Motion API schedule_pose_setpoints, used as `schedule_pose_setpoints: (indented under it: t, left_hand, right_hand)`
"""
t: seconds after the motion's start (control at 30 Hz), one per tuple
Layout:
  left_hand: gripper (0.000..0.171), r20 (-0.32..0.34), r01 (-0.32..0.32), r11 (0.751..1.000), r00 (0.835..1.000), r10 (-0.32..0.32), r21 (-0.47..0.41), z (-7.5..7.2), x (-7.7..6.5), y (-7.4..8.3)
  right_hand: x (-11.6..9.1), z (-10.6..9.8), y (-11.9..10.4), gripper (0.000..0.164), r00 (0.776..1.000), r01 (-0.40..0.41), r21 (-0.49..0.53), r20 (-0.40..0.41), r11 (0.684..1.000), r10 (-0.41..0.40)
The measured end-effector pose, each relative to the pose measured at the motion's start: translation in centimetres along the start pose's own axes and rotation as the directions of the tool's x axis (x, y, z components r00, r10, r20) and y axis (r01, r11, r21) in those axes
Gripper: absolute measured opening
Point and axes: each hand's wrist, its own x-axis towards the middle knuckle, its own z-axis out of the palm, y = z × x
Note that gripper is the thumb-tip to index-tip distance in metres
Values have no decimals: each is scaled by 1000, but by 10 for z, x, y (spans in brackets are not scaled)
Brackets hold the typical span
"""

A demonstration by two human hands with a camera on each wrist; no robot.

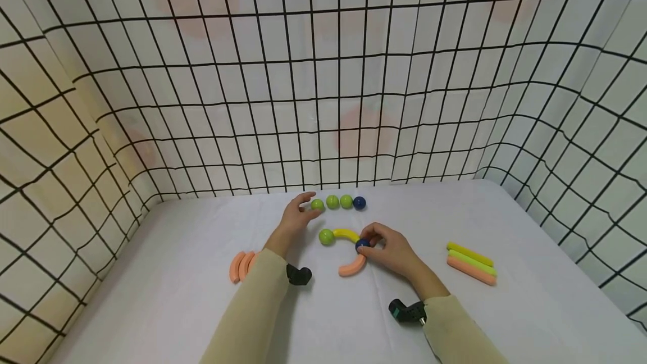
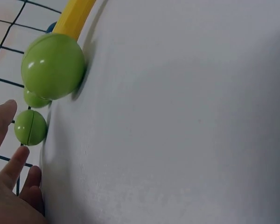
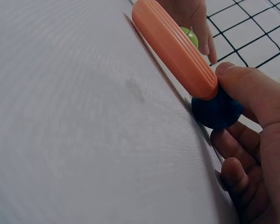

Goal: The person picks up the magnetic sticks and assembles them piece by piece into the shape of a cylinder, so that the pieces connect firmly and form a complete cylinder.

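On the white table [image 1: 177, 296] lies a chain: a green ball [image 1: 326, 236], a yellow curved stick [image 1: 346, 234], a dark blue ball [image 1: 361, 245] and an orange curved stick [image 1: 352, 266]. My right hand [image 1: 386, 249] pinches the blue ball [image 3: 217, 111], which touches the orange stick [image 3: 175, 48]. My left hand [image 1: 298, 215] reaches with relaxed fingers toward the leftmost green ball [image 1: 317, 204] of a row of balls at the back; a fingertip is near it [image 2: 30, 127]. The chain's green ball [image 2: 52, 66] and the yellow stick [image 2: 73, 17] fill the left wrist view.
The back row holds two more green balls [image 1: 339, 201] and a blue ball [image 1: 359, 203]. Orange curved sticks [image 1: 241, 264] lie at the left. Straight yellow, green and orange sticks [image 1: 471, 263] lie at the right. Grid-patterned cloth walls [image 1: 323, 83] enclose the table.
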Motion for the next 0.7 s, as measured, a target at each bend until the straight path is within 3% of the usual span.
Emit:
schedule_pose_setpoints:
  t: [0.3, 0.7]
  left_hand:
    - [49, 52, 45, 992, 997, -51, 114, -2, 4, 3]
    - [42, -9, 86, 982, 996, -86, 167, 2, 5, 3]
  right_hand:
    - [1, 2, 0, 26, 1000, 0, 14, -7, 1000, 0]
    - [0, 2, 0, 26, 1000, 2, 13, -11, 1000, -2]
